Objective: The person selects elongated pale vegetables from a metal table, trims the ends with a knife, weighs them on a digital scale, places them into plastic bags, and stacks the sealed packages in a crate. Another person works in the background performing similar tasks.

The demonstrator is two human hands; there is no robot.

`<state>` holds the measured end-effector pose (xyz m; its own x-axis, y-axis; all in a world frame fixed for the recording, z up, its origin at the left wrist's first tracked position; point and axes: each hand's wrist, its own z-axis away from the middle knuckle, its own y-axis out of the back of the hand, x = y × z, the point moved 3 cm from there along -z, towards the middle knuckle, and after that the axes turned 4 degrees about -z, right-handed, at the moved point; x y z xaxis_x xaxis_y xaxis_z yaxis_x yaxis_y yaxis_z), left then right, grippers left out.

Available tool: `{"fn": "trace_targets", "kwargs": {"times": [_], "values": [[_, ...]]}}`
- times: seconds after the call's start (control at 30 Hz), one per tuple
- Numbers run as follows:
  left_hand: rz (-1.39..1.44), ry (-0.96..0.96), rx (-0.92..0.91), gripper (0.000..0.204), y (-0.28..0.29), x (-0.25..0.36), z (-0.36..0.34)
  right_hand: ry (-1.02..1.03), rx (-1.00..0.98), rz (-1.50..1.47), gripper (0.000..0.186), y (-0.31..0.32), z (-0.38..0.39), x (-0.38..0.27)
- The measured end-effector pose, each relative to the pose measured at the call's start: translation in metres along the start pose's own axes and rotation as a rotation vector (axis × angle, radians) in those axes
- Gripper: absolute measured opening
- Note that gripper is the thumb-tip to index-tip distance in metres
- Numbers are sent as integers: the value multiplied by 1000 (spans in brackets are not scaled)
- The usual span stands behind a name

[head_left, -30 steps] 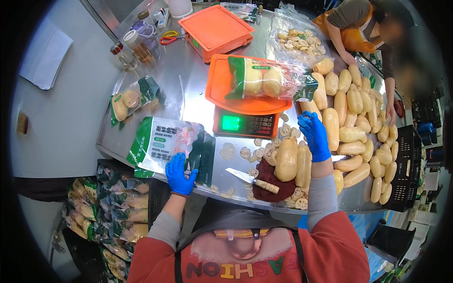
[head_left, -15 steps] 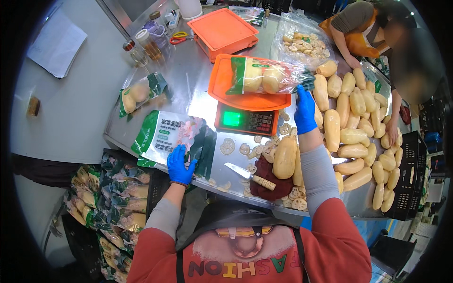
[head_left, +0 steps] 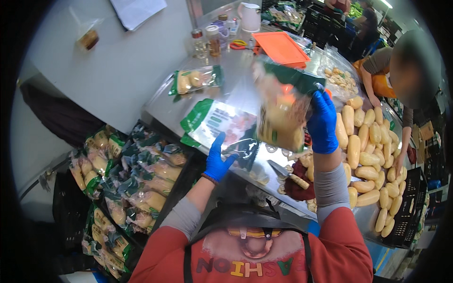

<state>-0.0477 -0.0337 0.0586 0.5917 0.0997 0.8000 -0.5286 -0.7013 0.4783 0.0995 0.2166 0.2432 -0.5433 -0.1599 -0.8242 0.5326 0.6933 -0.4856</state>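
Observation:
Raised in my right hand [head_left: 323,123] is a clear-and-green plastic bag of lotus roots [head_left: 283,125], gripped near its dark green top edge. The bag is blurred and hangs tilted in front of the orange weighing scale, hiding most of it. My left hand [head_left: 218,159], thumb and fingers apart, is at the near edge of the flat white-and-green packaging bags [head_left: 222,123]; it holds nothing. Right of these lies a knife [head_left: 289,173] with a wooden handle, resting on a dark red cloth [head_left: 299,187]. Another filled bag [head_left: 193,81] lies farther back on the metal table.
Peeled lotus roots [head_left: 368,146] cover the table's right side, beside a black crate [head_left: 409,207]. A co-worker's arm [head_left: 405,141] reaches among them. Filled bags [head_left: 141,188] pack crates at lower left. Jars [head_left: 213,40], scissors [head_left: 239,45] and an orange-topped device [head_left: 282,47] stand behind.
My right hand has lifted the bag of lotus roots off the scale and brought it nearer. My left hand has stayed by the flat bags. The whole view has shifted and turned.

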Motion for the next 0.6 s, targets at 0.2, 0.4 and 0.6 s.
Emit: {"fn": "trace_targets", "kwargs": {"times": [0.2,0.4,0.6], "values": [[474,-194,-175,68,107,82,6,-268,-219,-14,31,-124,68,55],[604,402,40,34,178,69,72,-424,-357,-186,27,-209,120,110],[616,516,414,37,254,55,135,-335,-553,35,25,-268,129,140]]}}
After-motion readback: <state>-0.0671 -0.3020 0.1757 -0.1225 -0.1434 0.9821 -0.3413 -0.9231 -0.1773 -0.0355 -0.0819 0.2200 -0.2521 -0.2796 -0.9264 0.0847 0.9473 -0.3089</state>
